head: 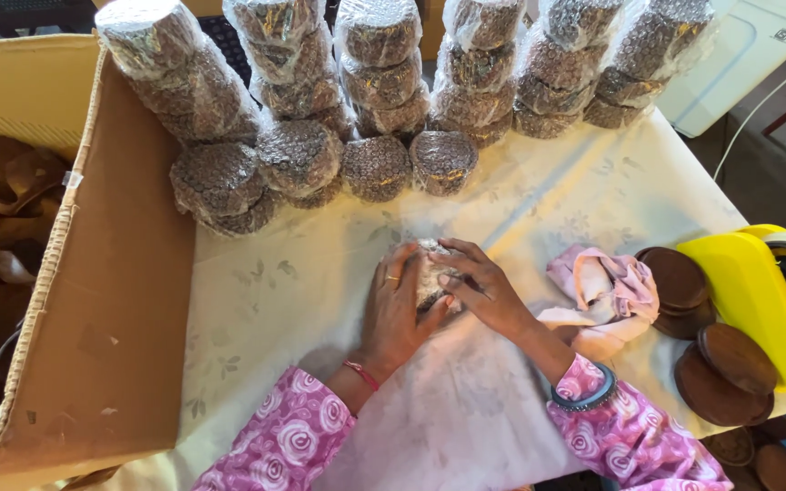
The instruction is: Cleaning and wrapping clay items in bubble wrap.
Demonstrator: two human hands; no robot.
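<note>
My left hand (393,305) and my right hand (482,289) both press on a round dark item wrapped in bubble wrap (430,269) at the middle of the table. It rests on a sheet of bubble wrap (448,400) spread toward me over the pale floral tablecloth (266,291). My left palm covers its left side; my right fingers lie across its right side and top. Much of the item is hidden under my hands.
Several stacks of bubble-wrapped round pieces (384,100) line the far side. A large open cardboard box (111,300) with brown shells stands at left. At right lie a pink cloth (607,291), dark wooden discs (711,364) and a yellow tape dispenser (761,291).
</note>
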